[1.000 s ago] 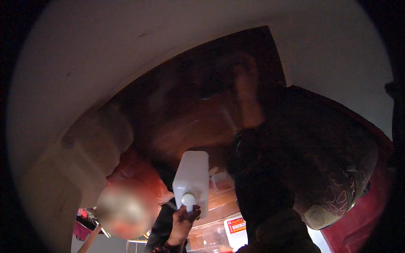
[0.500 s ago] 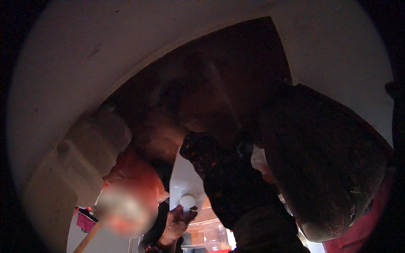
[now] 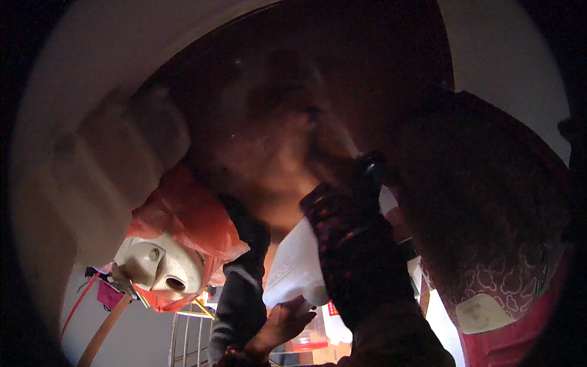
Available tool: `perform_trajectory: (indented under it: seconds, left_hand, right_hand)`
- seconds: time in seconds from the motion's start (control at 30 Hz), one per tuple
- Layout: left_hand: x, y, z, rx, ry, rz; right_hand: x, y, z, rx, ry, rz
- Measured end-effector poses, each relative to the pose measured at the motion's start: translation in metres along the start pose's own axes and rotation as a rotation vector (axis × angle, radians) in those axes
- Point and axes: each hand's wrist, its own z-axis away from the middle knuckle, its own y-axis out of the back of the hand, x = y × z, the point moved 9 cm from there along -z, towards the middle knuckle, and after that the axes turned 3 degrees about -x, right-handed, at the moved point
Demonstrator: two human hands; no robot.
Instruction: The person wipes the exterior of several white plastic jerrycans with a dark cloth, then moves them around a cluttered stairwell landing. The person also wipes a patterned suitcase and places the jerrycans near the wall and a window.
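Low in the middle, my left hand (image 3: pixel 284 324) curls its fingers at the capped end of a whitish plastic jug (image 3: pixel 287 269). The jug's round cap (image 3: pixel 317 296) lies beside the fingertips, and the upper part of the jug runs into shadow. My right arm reaches up in a dark sleeve (image 3: pixel 348 238) with reddish specks, crossing the jug's right side. At its end my right hand (image 3: pixel 333 153) is lost in deep shadow and blur; its fingers cannot be made out. Close to it is a shiny black rounded thing (image 3: pixel 370 165).
At left, an orange-red plastic bag (image 3: pixel 195 214) partly covers a cream-coloured container (image 3: pixel 162 266) with round openings. A wooden stick (image 3: pixel 104 333) and a metal rack (image 3: pixel 189 339) are below. Dark patterned cloth (image 3: pixel 489 244) fills the right; a dark brown surface (image 3: pixel 367 55) lies above.
The jug and my left hand have shifted to the right in the picture. My right arm has moved up and to the right. The cream container now shows clearly.
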Motion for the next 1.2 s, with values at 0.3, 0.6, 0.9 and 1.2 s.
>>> perform_trajectory:
  seconds: [0.3, 0.6, 0.9, 1.2]
  left_hand:
    - [-0.012, -0.014, 0.008, -0.110, -0.068, -0.097]
    - [0.004, 0.014, 0.010, -0.005, -0.120, -0.238]
    - [0.031, 0.048, 0.005, 0.088, -0.017, -0.246]
    - [0.036, 0.064, -0.002, 0.115, 0.078, -0.140]
  right_hand:
    - [0.013, 0.058, -0.039, 0.105, 0.051, -0.533]
    - [-0.163, -0.001, -0.113, 0.072, 0.135, -0.336]
    - [-0.053, 0.052, -0.136, 0.260, 0.075, -0.418]
    - [-0.183, 0.021, -0.143, 0.022, 0.284, -0.510]
